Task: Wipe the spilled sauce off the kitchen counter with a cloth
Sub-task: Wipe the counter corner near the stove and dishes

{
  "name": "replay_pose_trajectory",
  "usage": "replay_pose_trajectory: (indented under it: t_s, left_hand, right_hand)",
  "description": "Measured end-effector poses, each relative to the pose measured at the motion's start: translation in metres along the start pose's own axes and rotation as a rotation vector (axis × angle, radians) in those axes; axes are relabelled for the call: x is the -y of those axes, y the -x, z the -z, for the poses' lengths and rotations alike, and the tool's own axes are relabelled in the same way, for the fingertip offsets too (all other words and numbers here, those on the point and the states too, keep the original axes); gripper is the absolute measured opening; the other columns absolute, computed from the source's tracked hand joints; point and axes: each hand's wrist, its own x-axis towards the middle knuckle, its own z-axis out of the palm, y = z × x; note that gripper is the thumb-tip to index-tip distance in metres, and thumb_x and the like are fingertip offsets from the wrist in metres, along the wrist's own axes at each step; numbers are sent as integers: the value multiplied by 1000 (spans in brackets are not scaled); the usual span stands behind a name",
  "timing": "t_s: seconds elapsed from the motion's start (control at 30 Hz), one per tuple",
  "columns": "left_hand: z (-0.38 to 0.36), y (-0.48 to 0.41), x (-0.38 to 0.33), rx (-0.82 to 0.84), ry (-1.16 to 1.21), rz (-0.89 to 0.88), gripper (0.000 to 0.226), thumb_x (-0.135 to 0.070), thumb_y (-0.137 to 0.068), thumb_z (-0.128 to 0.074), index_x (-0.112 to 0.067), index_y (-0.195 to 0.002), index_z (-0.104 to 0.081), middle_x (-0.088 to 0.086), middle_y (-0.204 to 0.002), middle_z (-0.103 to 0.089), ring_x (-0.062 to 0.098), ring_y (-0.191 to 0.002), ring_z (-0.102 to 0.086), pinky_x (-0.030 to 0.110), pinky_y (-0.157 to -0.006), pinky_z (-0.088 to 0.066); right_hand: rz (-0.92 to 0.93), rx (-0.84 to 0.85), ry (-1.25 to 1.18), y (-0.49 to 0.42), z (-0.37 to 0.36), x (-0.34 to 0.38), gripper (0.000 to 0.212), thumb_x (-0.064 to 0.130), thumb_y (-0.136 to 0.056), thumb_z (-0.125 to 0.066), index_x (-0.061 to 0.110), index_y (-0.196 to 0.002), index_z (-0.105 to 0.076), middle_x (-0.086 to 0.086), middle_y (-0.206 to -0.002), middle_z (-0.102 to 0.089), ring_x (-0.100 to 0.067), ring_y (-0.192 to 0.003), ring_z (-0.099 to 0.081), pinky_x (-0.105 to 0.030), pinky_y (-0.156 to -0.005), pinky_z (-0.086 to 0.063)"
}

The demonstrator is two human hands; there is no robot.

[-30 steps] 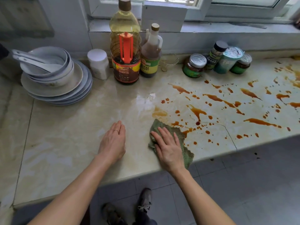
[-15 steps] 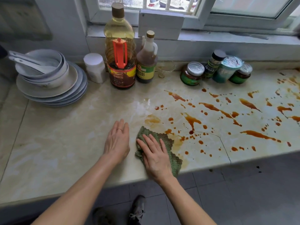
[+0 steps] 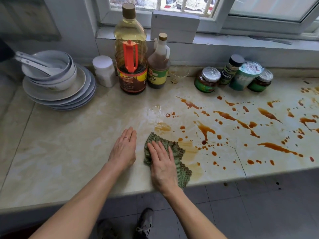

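Our right hand [image 3: 162, 166] lay flat over the cloth [image 3: 183, 173], so we saw only its far corner and right fringe. The sauce [image 3: 276, 148] ran off the right edge, and the worktop [image 3: 60, 152] was cut at both sides. We could not read the labels on the jars [image 3: 206, 80]. We could not identify a dark thing [image 3: 4, 50], cropped at the left edge.

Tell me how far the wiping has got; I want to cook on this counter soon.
Barely started. Done: beside the green cloth only pale smears show on the counter. In hand: the right hand presses flat on the cloth near the front edge, while the left hand rests flat on the counter. Left: dark sauce streaks and drops cover the counter's right side, up to the jars.
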Motion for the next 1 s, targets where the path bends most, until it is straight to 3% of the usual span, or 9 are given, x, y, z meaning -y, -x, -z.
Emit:
replay_pose_trajectory:
  t_s: [0.13, 0.23, 0.43, 0.6, 0.73, 1.0]
  left_hand:
    - [-1, 1, 1, -3, 4, -1, 69, 1, -87, -33, -9, -149, -5, 6, -158, 2, 19, -145, 1, 31, -118, -7]
    - [1, 2, 0, 10, 3, -3, 69, 2, -87, -30, -9, -149, -3, 6, -158, 4, 19, -145, 2, 30, -118, -5]
    - [2, 0, 0, 21, 11, 16, 69, 2, -87, -29, -11, -150, -2, 4, -158, 5, 18, -145, 4, 29, -118, -4]
    - [1, -1, 0, 13, 13, 15, 67, -2, -88, -33, -9, -149, -7, 6, -158, 1, 19, -145, 0, 30, -118, -6]
    - [2, -2, -1, -2, -1, 0, 67, -3, -87, -35, -8, -149, -10, 7, -158, -1, 20, -145, -2, 29, -118, -7]
    - [13, -4, 5, 3, 35, -4, 66, 3, -88, -33, -14, -149, -14, 0, -158, -7, 17, -144, -9, 25, -115, -13]
  right_hand:
    - [55, 32, 16, -3, 8, -17, 55, 24, -91, -45, 23, -146, -42, 3, -152, -42, -18, -144, -32, -47, -115, -17]
    - [-69, -58, -1, -5, 17, -37, 52, 26, -91, -39, 23, -142, -48, 2, -150, -45, -18, -143, -34, -48, -118, -19]
    - [-181, -200, -54, -11, 14, -34, 53, -4, -83, -58, 15, -133, -58, -5, -143, -52, -26, -138, -42, -53, -114, -30]
    - [-25, -86, -20, -25, 9, -12, 47, 23, -90, -37, 20, -132, -59, -3, -142, -54, -27, -135, -45, -50, -112, -33]
    - [-14, 3, 60, -44, 6, -8, 49, 26, -91, -35, 27, -137, -53, 0, -146, -50, -26, -138, -41, -48, -113, -31]
    - [-253, -119, 214, -52, 13, -24, 48, 27, -82, -57, 25, -130, -58, -7, -134, -57, -28, -120, -47, -42, -90, -37]
